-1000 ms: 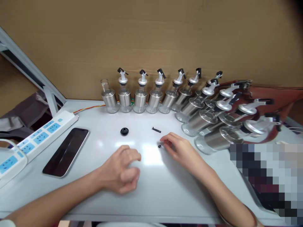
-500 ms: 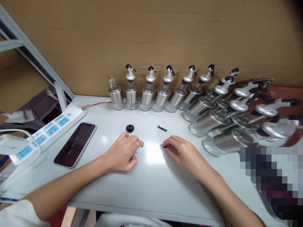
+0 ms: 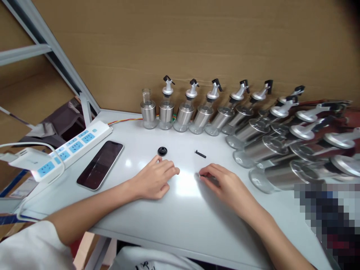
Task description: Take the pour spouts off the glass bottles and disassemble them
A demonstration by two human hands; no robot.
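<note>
My left hand rests on the table with its fingers curled down and the thumb bent below them; whatever lies under the palm is hidden. Just beyond its fingertips is a round black stopper. My right hand is closed in a pinch, thumb against forefinger, low over the table. At those fingertips shows a small, blurred greyish bit that I cannot make out. Beyond the right hand lies a thin black pin-like piece, flat on the table and apart from both hands.
Glass bottles with steel sleeves and pourer tops curve along the back and right. The leftmost bottle has no pourer. To the left lie a phone and a power strip with a plugged-in charger. Cardboard stands behind.
The view has shifted, so everything sits further right in the picture. The small black bit seen in my right fingertips now appears greyish and blurred. A silvery bit by my left thumb no longer shows.
</note>
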